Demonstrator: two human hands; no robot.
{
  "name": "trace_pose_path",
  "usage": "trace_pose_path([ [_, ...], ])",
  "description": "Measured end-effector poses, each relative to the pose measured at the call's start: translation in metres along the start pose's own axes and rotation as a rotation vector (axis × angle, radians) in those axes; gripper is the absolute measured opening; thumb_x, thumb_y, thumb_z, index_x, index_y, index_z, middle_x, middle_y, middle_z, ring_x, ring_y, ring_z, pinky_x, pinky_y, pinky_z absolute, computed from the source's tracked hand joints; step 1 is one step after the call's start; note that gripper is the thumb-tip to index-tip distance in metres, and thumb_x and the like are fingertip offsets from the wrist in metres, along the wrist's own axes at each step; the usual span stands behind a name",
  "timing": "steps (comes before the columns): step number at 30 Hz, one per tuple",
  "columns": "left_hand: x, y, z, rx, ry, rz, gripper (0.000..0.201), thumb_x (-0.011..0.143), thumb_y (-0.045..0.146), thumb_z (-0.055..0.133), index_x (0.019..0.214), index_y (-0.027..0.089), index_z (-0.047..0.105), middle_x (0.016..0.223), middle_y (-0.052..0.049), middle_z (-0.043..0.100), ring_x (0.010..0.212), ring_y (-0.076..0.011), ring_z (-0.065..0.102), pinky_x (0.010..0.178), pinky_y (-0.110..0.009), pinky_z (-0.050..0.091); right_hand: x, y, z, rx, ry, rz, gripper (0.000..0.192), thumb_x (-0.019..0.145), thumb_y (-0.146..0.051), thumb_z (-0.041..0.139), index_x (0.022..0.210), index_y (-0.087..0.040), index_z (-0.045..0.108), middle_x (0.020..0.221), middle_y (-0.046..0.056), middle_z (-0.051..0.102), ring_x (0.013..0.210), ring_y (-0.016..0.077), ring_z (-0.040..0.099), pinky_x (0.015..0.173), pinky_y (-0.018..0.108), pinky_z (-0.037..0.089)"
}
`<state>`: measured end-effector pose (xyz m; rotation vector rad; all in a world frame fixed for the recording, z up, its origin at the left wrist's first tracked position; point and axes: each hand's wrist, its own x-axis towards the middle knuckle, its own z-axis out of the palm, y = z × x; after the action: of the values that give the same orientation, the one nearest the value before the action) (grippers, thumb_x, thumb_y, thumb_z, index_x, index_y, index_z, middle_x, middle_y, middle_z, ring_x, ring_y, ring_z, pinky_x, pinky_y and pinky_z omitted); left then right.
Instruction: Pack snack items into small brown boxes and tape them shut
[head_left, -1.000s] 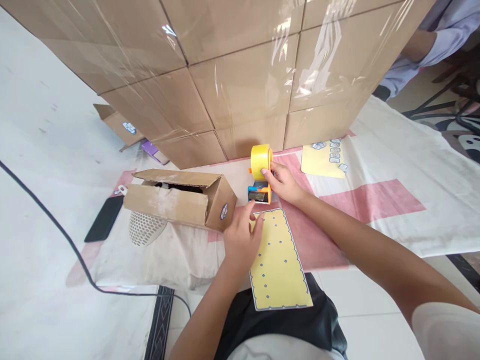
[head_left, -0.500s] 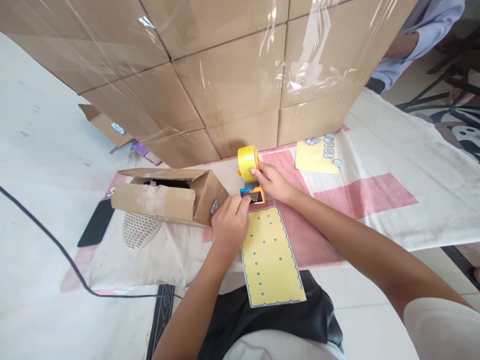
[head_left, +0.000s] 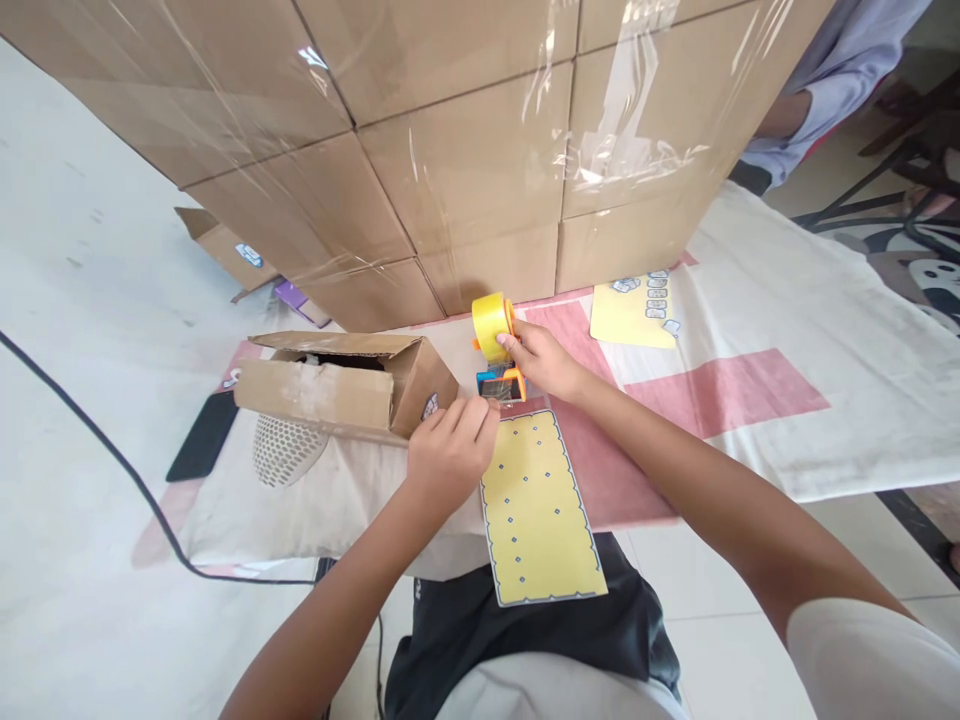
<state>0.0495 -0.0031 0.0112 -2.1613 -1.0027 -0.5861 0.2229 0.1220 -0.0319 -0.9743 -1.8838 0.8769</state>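
Note:
My right hand (head_left: 547,360) is wrapped round a tape dispenser (head_left: 514,384) with an orange and blue frame and a dark cutter end. Its yellow roll of packing tape (head_left: 491,327) faces up and away from me. Just below the cutter, my left hand (head_left: 454,445) is closed in a pinch at the tape's loose end; the clear film is hard to make out. Under the dispenser lies a yellow card (head_left: 541,520) with a blue scalloped border, overhanging the table edge. Left of my left hand, a small cardboard box (head_left: 322,390) lies with its flaps partly open.
Stacked cartons (head_left: 465,150) under clear wrap form a wall at the back. A second yellow card (head_left: 632,312) lies to the right. A white mesh object (head_left: 285,448), black phone (head_left: 202,436) and black cable (head_left: 142,500) are at left. Another person's sleeve (head_left: 847,90) shows top right.
My left hand has drawn slightly left and down from the cutter, its fingers still pinched. The dispenser in my right hand has hardly moved. The view has shifted a little.

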Motion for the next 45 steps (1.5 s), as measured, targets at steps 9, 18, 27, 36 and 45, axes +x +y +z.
trace_pose_path([
  [9,-0.001,0.004,-0.015,0.064,0.001,0.039,0.020,0.092,0.011,0.063,0.074,0.019,0.060,0.063,0.002,0.048,0.058,-0.0128,0.046,0.053,-0.030,0.030,-0.003,-0.013,0.003,-0.026,-0.040,0.009,0.043,0.102,-0.060,0.038,0.086,-0.022,0.051,0.084,0.006,0.063,0.074,0.0214,0.059,0.065,0.035,0.045],
  [18,-0.003,-0.003,-0.012,0.040,0.034,-0.039,0.009,0.090,0.012,0.067,0.083,0.017,0.063,0.063,0.003,0.052,0.058,-0.0128,0.047,0.053,-0.029,0.032,-0.005,-0.016,-0.002,0.056,-0.015,0.044,0.037,0.100,-0.054,0.045,0.091,-0.019,0.054,0.087,0.005,0.064,0.077,0.0195,0.059,0.070,0.034,0.046],
  [27,0.008,-0.012,-0.018,-0.033,0.038,-0.158,0.016,0.093,0.015,0.063,0.077,0.018,0.061,0.063,0.002,0.055,0.056,-0.0126,0.048,0.050,-0.028,0.033,-0.046,-0.053,-0.012,-0.109,-0.119,-0.028,0.055,0.091,-0.034,0.057,0.142,-0.017,0.046,0.125,0.014,0.059,0.105,0.0264,0.062,0.093,0.045,0.052],
  [36,0.008,-0.007,-0.028,-0.068,0.056,-0.154,0.009,0.090,0.012,0.065,0.083,0.017,0.063,0.065,0.001,0.058,0.055,-0.0130,0.045,0.051,-0.029,0.031,-0.079,-0.050,0.013,-0.523,-0.110,0.078,0.086,0.088,-0.039,0.068,0.160,-0.023,0.023,0.145,0.017,0.048,0.098,0.0296,0.068,0.069,0.038,0.055],
  [45,0.012,0.005,-0.033,-0.109,0.097,-0.125,0.008,0.090,0.012,0.065,0.083,0.016,0.065,0.062,0.001,0.054,0.055,-0.0136,0.046,0.052,-0.029,0.031,-0.061,-0.033,0.008,-0.309,-0.167,0.054,0.029,0.085,-0.024,0.062,0.113,-0.016,0.063,0.114,0.010,0.059,0.089,0.0196,0.063,0.071,0.030,0.049],
])
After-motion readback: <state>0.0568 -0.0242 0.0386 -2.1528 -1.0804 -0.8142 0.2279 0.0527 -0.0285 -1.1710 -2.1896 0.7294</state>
